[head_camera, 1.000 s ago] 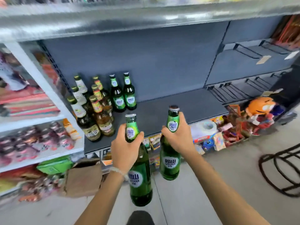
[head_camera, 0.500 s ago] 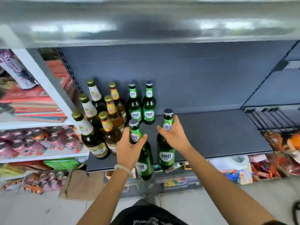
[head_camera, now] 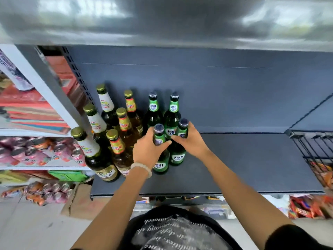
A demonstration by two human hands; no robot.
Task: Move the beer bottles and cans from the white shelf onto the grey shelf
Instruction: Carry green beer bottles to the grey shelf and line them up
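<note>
My left hand point(head_camera: 146, 150) grips the neck of a green beer bottle point(head_camera: 161, 164) that stands upright on the grey shelf point(head_camera: 243, 168). Right beside it, my right hand point(head_camera: 191, 141) grips the neck of a second green bottle point(head_camera: 177, 156), also upright on the shelf. Two more green bottles point(head_camera: 171, 112) stand directly behind them. To their left stand three amber bottles with red labels point(head_camera: 124, 123) and three dark bottles with white neck labels point(head_camera: 93, 156).
A white shelf unit point(head_camera: 41, 83) at the left holds pink cans point(head_camera: 59, 150) and red packs. A black wire basket point(head_camera: 313, 147) hangs at the right. The shelf above point(head_camera: 162, 22) overhangs close to my head. A cardboard box point(head_camera: 81, 204) lies on the floor.
I have stepped close to the grey shelf and carried both green bottles forward from the air, setting them down in front of the two green ones at the back.
</note>
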